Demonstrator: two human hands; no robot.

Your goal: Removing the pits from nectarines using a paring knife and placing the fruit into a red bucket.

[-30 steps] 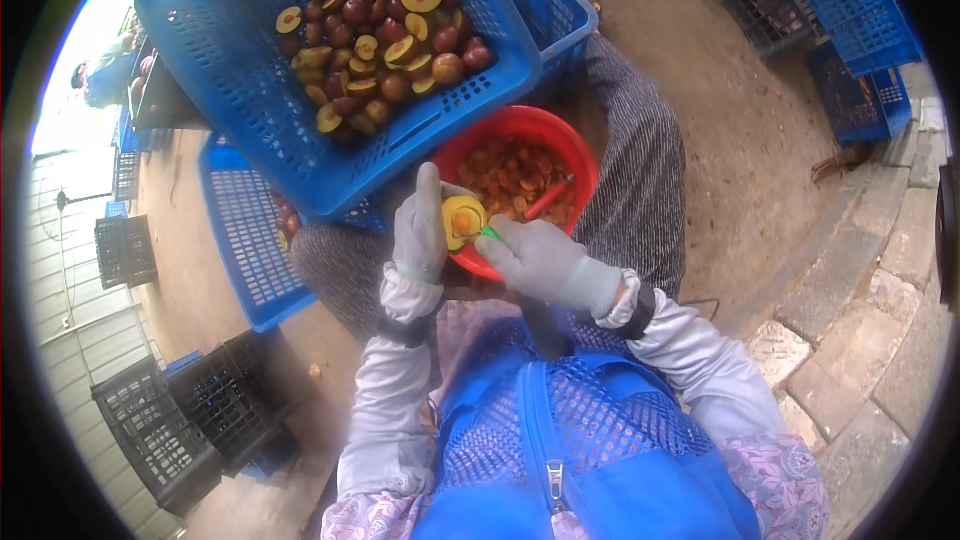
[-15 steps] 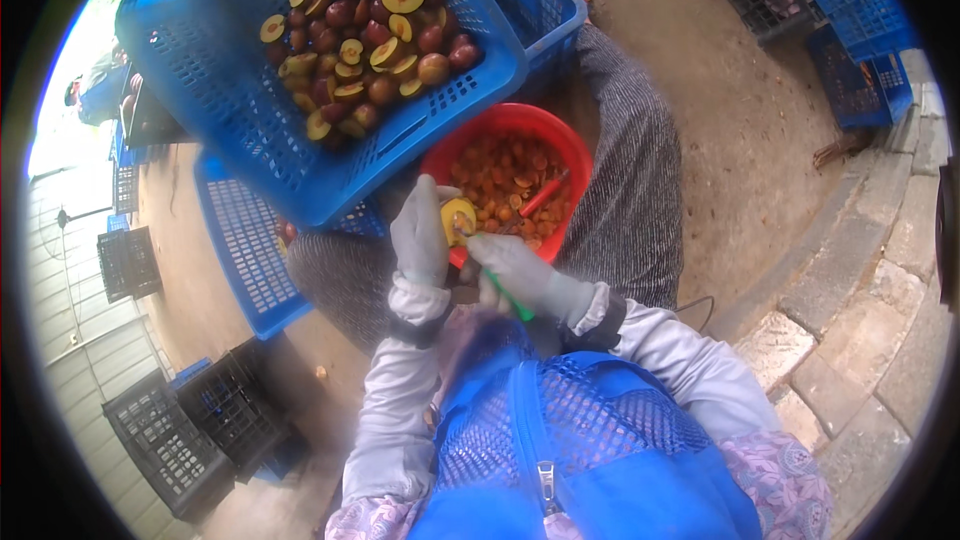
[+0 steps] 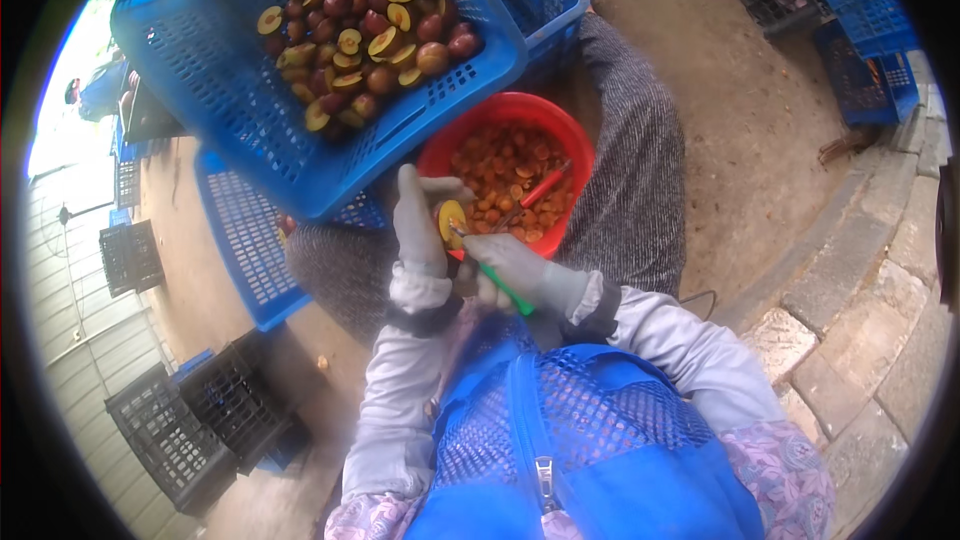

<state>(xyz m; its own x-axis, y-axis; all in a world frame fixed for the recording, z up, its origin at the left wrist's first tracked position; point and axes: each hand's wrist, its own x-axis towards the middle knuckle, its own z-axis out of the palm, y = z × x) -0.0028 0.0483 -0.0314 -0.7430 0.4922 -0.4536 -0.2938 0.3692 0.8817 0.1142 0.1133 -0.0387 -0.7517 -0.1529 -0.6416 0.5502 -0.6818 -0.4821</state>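
Observation:
My left hand (image 3: pixel 418 232), in a grey glove, holds a halved plum (image 3: pixel 451 221) with its yellow cut face up. My right hand (image 3: pixel 512 268), also gloved, grips a green-handled knife (image 3: pixel 496 280) whose tip touches the plum. Both hands hover at the near rim of a red bowl (image 3: pixel 470 130) that holds several orange pits and a red-handled tool (image 3: pixel 541 189). Above it a blue crate (image 3: pixel 230 110) tilts on my lap, with several dark red whole plums and yellow halves (image 3: pixel 365 35) piled in it.
A second blue crate (image 3: pixel 245 255) lies under the first at left. More blue crates (image 3: pixel 850 30) stand at upper right, black crates (image 3: pixel 195 420) at lower left. Stone paving (image 3: pixel 850 340) runs along the right. Dirt ground lies beyond the bowl.
The view has shifted, so the crate and bowl sit a little higher and to the left. My right hand dropped lower and nearer my chest, bringing the knife tip onto the plum half.

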